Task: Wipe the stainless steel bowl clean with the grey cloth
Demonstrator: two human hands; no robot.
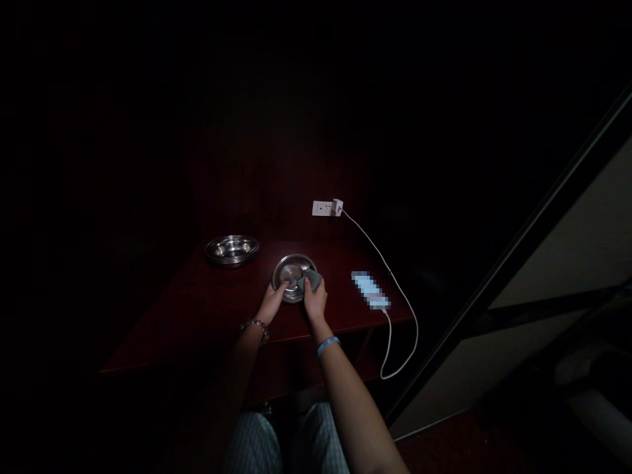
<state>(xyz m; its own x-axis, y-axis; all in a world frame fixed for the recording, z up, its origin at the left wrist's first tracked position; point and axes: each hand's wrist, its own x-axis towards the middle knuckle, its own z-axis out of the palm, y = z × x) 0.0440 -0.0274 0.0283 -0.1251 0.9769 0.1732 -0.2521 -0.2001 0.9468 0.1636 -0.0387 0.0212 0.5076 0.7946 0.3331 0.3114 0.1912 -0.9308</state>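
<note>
A round, shiny metal dish (289, 271) is held tilted above the front part of a dark red table (207, 329). My left hand (272, 303) grips its near left rim, the thumb reaching over the inside. My right hand (315, 299) is closed on a grey cloth (311, 281), which presses against the right side of the dish's inner surface. The fingers under the dish are hidden. Farther back on the left, more shiny metal dishes (232, 250) rest on the table, seemingly stacked; I cannot tell how many.
A blurred-out phone (370, 290) lies at the table's right side. Its white cable (416, 322) loops past the table edge up to a charger (337, 207) in the wall socket (322, 209). A slanted dark-edged panel (543, 243) stands at right. Surroundings are very dark.
</note>
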